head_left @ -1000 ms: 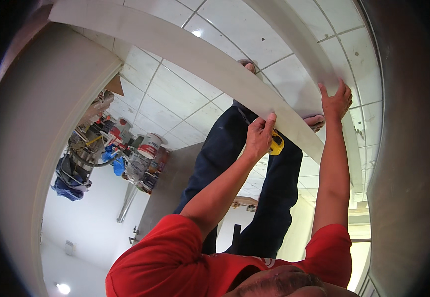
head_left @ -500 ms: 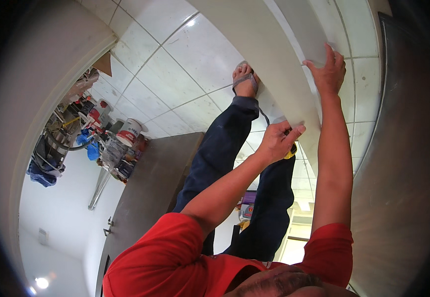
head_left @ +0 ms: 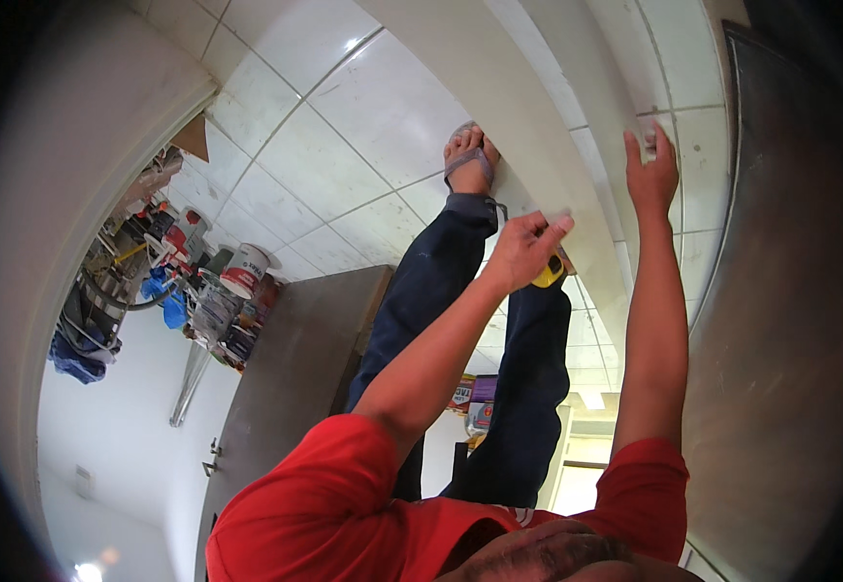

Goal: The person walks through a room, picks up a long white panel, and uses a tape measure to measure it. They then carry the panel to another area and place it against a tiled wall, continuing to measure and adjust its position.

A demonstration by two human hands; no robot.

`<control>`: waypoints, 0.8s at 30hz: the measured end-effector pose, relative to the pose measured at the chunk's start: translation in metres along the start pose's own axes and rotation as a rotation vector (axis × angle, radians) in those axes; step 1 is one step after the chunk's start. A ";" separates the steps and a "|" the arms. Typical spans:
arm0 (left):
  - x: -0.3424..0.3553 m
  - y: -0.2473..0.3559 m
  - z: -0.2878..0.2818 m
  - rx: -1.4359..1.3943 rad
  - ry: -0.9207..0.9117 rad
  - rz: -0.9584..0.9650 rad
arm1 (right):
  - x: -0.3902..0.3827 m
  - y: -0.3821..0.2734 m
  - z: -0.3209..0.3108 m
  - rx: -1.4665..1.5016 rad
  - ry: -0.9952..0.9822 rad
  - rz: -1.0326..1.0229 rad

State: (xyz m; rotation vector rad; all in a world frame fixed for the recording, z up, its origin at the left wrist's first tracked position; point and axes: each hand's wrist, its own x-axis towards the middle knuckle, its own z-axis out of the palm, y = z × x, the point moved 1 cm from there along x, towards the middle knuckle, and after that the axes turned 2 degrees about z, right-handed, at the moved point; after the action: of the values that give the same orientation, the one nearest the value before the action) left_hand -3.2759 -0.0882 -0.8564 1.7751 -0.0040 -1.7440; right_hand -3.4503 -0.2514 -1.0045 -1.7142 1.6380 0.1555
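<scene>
My left hand (head_left: 526, 254) is closed around a yellow tape measure (head_left: 549, 273), most of which the palm hides. It is beside a long pale board (head_left: 514, 107) that runs from the top of the view down toward my legs. Further right, my right hand (head_left: 652, 175) is open, fingers spread and pointing away from me. Its fingertips are next to the edge of a second pale strip (head_left: 586, 73), which lies alongside the first. Whether they touch it I cannot tell.
A dark door (head_left: 800, 291) stands close on my right. A brown-grey door (head_left: 295, 339) with a handle is at left. Beyond it are a white bucket (head_left: 245, 272), blue bags and piled tools. Pale tiles (head_left: 383, 116) cover the floor, and my sandalled foot (head_left: 470, 165) is near the board.
My left hand has moved slightly up and left with the tape measure. My right hand has drawn back from the strip's surface and sits a little lower, fingers closer together.
</scene>
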 end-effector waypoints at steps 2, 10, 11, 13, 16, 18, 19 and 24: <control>0.016 -0.010 -0.002 0.065 0.014 -0.005 | -0.048 0.023 -0.013 0.087 -0.047 -0.020; 0.123 -0.001 0.005 0.313 -0.046 -0.056 | -0.210 0.140 -0.028 0.088 -0.235 0.046; 0.141 -0.011 0.002 0.338 -0.012 -0.026 | -0.210 0.147 -0.025 0.010 -0.238 0.106; 0.154 -0.014 0.001 0.238 -0.026 0.027 | -0.214 0.154 -0.014 -0.094 -0.201 0.173; 0.159 0.019 0.016 0.190 -0.027 -0.064 | -0.199 0.155 -0.004 -0.118 -0.168 0.213; 0.170 0.027 0.010 0.125 0.029 -0.025 | -0.187 0.146 0.004 -0.129 -0.168 0.218; 0.174 0.029 0.006 0.124 0.070 -0.019 | -0.181 0.141 0.008 -0.139 -0.170 0.219; 0.194 0.055 0.007 0.350 0.339 0.073 | -0.162 0.115 0.025 -0.160 -0.074 0.176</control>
State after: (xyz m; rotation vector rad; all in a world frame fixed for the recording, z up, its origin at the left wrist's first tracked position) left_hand -3.2359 -0.2178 -1.0059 2.2760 -0.2411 -1.4354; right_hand -3.5728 -0.0945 -0.9804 -1.6579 1.7596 0.4400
